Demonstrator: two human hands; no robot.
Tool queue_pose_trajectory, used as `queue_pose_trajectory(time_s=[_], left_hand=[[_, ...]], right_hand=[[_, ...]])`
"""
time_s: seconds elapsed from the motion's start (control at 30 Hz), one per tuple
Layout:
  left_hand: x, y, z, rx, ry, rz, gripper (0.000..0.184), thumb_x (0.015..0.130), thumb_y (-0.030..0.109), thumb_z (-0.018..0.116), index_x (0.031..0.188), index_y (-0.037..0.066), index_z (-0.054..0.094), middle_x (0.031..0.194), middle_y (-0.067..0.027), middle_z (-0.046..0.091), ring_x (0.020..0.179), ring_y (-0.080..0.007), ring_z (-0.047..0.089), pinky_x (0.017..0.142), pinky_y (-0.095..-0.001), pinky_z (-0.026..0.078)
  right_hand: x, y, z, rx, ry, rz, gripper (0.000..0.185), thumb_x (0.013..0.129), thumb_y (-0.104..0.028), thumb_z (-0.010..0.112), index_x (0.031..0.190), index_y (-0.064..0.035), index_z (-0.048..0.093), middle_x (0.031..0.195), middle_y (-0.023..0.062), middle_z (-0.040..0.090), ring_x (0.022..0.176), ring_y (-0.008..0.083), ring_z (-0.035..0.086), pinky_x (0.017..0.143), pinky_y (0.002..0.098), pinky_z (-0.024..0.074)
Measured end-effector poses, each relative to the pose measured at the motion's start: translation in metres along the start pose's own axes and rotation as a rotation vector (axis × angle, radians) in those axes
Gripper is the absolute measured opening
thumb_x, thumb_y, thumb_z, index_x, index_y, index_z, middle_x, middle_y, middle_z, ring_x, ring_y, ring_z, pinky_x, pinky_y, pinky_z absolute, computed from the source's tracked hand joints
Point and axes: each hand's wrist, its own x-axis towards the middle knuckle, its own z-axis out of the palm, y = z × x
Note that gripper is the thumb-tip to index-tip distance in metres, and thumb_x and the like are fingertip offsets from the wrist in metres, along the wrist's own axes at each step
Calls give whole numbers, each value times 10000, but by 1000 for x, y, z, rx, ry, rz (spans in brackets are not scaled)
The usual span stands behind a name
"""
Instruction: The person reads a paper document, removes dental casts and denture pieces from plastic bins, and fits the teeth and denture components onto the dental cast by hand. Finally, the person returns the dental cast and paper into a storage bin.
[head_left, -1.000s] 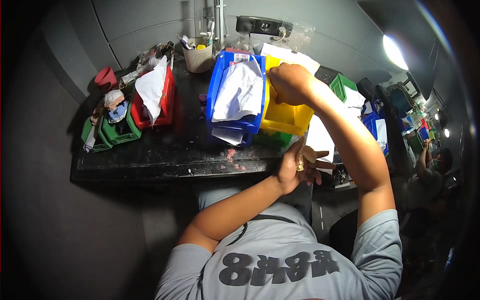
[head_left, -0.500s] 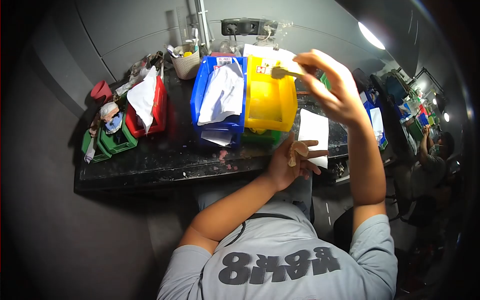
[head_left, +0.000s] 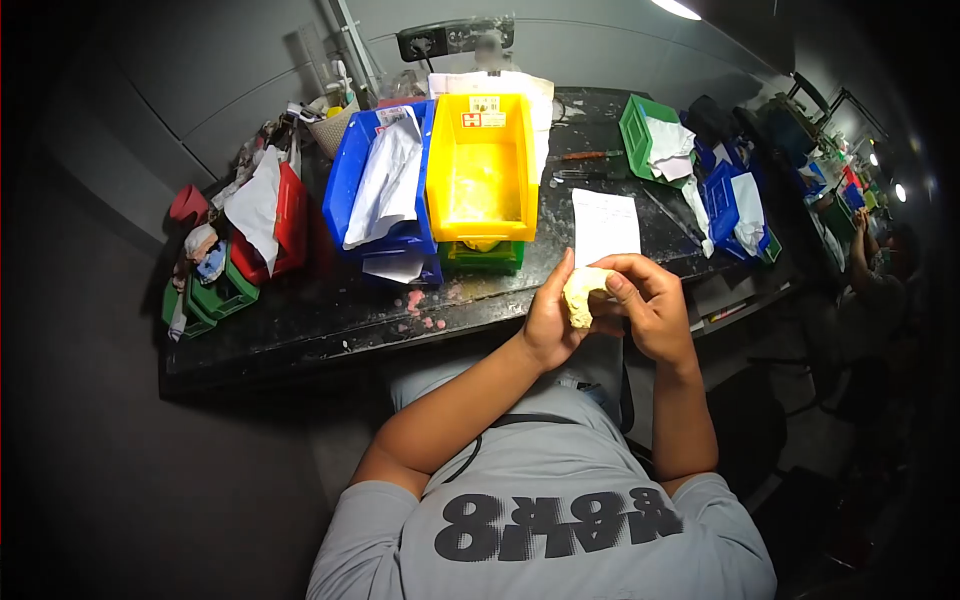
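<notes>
Between my hands, near the table's front edge, is a pale yellow curved piece. My right hand pinches it with the thumb on top. My left hand is cupped under and beside it, touching it; the pinkish curved piece it held earlier is hidden now. Just behind my hands lies a white paper slip. The yellow bin stands behind and to the left, with nothing visible inside but pale residue.
Left of the yellow bin is a blue bin with paper in it. A red bin and green bins stand farther left. Another green bin and blue bin are at right. A person sits far right.
My right hand came out of the yellow bin with the pale yellow piece and moved down to my left hand. The left fingers, spread before, now curve around. The view has turned rightward.
</notes>
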Motion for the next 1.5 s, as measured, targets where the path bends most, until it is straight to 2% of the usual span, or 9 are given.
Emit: queue_pose_trajectory(time_s=[0.07,0.13,0.27,0.3,0.4,0.43,0.57,0.93,1.5], left_hand=[[1,-3,2,6,53,55,687,1047,611,241,1209,63,622,1108,-125,702,1051,-268,685,893,-458,557],[-3,-1,14,-14,59,91,681,1051,603,238,1225,57,606,1116,-126,688,1060,-263,678,917,-453,551],[-1,-5,15,-27,100,213,679,1061,588,213,1268,44,563,1142,-118,650,1078,-239,656,951,-413,542],[-2,-5,16,-27,103,211,679,1061,588,213,1268,44,563,1142,-118,650,1078,-239,656,951,-413,542],[-4,-4,21,-36,101,252,684,1068,574,193,1275,36,562,1175,-121,647,1062,-223,650,932,-392,551],[-5,-2,22,10,116,261,684,1070,570,186,1275,37,561,1185,-123,648,1060,-218,650,924,-388,555],[-4,-5,20,103,157,323,678,1078,545,162,1254,27,563,1186,-147,655,1061,-235,655,906,-394,569],[-12,2,25,540,175,500,652,1103,428,108,1184,-20,574,1057,-157,659,930,-210,655,889,-343,550],[-11,3,16,525,153,434,666,1102,447,100,1200,-20,564,1034,-154,659,913,-203,653,877,-329,547]], right_hand=[[-2,-5,7,-13,87,31,178,1004,-96,611,1091,36,693,1000,71,697,940,150,689,803,277,581],[-1,-2,9,-517,196,-303,142,968,-59,635,1065,1,720,997,95,702,873,166,690,768,300,575],[-3,3,18,-510,232,-375,175,917,-52,670,1076,-24,739,1040,127,696,909,243,671,770,334,551],[-5,4,16,-598,195,-409,276,890,-90,705,1157,-17,716,1134,149,680,1001,295,653,848,359,537],[-13,-1,18,-558,113,-430,442,854,-177,769,1248,-2,671,1218,167,656,1062,323,635,921,387,513],[-13,-3,15,-664,89,-496,628,771,-241,853,1302,11,634,1241,183,646,1099,337,621,941,393,505],[-15,1,16,-593,183,-494,703,683,-236,916,1277,24,646,1227,191,659,1099,320,637,943,392,513],[-12,9,14,-469,179,-541,688,702,-259,910,1264,44,653,1190,190,678,1066,283,663,871,360,554],[-11,12,9,-568,200,-612,728,683,-350,919,1235,51,664,1172,201,683,1068,317,663,916,391,534]])
